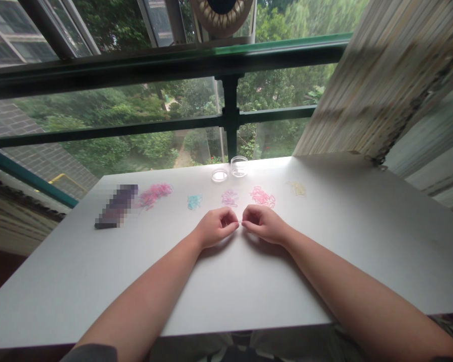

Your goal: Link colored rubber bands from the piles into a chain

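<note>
While a thin pale strand [240, 221] is being pinched between the fingertips, the left hand [217, 230] and the right hand [266, 224] are being held close together, their tips nearly meeting. On each side, thumb and forefinger are being pressed closed on the strand, which is being stretched across the narrow gap; its exact shape cannot be told. By the white table [207, 291] beneath the fingers, small heaps are being borne: a lilac heap [229, 197] and a pink heap [262, 196] just beyond them, a turquoise heap [194, 202] beyond and to their left, a mixed pink-purple heap [155, 195] farther left, and a pale yellow heap [298, 188] to their right. Farther beyond the fingertips, a clear round container [239, 167] and a clear shallow disc [219, 175] are being supported side by side. Well left of the fingers, a dark oblong object [118, 205] is being obscured by pixelation.
</note>
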`<state>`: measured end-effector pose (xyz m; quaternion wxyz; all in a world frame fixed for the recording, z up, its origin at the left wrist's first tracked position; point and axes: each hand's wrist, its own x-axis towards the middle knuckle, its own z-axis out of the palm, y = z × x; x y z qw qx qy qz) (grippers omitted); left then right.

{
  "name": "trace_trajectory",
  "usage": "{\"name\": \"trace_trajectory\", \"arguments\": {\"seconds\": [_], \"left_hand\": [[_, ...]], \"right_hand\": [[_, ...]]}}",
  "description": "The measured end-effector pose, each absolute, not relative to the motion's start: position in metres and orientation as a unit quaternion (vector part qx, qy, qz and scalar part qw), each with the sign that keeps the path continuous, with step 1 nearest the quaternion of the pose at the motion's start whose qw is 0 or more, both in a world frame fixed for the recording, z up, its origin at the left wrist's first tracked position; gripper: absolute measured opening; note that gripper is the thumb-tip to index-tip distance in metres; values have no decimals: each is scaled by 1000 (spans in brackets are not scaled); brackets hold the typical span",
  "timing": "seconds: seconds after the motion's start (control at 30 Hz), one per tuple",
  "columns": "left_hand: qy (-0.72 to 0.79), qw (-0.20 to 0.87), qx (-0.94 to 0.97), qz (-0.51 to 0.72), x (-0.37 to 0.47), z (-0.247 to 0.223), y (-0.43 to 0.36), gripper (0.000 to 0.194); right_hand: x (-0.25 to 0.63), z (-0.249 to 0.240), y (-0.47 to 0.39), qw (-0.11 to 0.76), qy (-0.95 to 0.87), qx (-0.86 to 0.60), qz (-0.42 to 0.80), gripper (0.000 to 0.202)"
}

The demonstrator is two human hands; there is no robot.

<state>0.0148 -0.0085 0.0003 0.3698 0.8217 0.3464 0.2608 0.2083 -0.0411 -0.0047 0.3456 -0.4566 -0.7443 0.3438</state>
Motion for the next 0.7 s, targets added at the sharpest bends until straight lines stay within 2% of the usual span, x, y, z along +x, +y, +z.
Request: {"name": "trace_trajectory", "arguments": {"seconds": [0.7], "left_hand": [[375, 350, 805, 299, 16, -1, -8, 13]], "right_hand": [[208, -7, -41, 357, -732, -460, 353, 5]]}}
